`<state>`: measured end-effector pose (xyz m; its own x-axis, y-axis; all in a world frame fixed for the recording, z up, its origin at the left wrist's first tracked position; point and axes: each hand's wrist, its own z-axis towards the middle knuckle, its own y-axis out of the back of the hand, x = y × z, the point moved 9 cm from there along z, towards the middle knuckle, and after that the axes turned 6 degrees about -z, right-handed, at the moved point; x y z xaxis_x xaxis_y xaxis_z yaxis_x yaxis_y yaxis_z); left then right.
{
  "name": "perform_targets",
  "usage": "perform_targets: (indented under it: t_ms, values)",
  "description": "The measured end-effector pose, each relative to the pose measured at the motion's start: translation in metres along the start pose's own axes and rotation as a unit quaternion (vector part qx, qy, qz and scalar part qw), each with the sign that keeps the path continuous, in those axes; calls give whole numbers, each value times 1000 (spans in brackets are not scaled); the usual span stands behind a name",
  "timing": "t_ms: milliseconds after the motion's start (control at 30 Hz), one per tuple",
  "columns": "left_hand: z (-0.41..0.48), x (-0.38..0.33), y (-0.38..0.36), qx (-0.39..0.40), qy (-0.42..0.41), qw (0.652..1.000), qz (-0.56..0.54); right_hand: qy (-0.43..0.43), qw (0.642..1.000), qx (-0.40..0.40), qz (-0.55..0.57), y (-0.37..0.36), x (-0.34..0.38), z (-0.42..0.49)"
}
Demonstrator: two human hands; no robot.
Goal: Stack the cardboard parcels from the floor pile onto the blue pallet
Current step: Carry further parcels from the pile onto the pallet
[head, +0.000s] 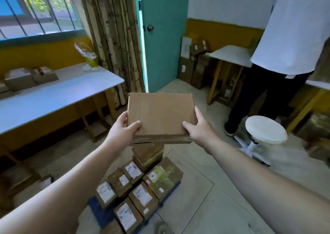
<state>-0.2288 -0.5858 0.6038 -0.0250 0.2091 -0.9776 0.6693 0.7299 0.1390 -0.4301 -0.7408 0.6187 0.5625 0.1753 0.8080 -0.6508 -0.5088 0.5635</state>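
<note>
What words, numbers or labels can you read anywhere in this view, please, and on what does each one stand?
No text is legible anywhere.
The cardboard parcel in the left hand and right hand: plain top, no print seen.
The parcels on the blue pallet: white labels, print too blurred to read.
The boxes beside the door: stickers too small to read.

A long white desk (59, 94) runs under the barred window (35, 7) on the left, a patterned curtain (114, 37) hangs beside the teal door (164, 51), and a person in a white shirt (292, 34) stands near a round white stool (266, 129) on the right.
</note>
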Motion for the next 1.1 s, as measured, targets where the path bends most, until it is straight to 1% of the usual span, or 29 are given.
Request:
perform_targets:
  t_ms: [233,333,400,633,800,933,1100]
  values:
    - [110,-17,-58,-4,7,1000,9,-23,999,-6,-23,29,0,118]
    - [140,-17,-72,-5,18,1000,13,-26,999,3,-42,31,-1,158]
    - [151,-13,-72,-18,28,999,12,-24,998,23,-54,24,0,181]
    - [163,23,-62,-113,75,990,-28,26,985,149,-86,-29,-5,257]
    - [151,57,-90,-196,120,971,-64,72,956,262,-113,-52,-23,300]
    - [138,93,-123,-271,166,945,-82,95,925,338,-147,-69,-55,325]
    - [121,159,-157,-298,229,923,-80,68,900,392,-179,-100,-125,333]
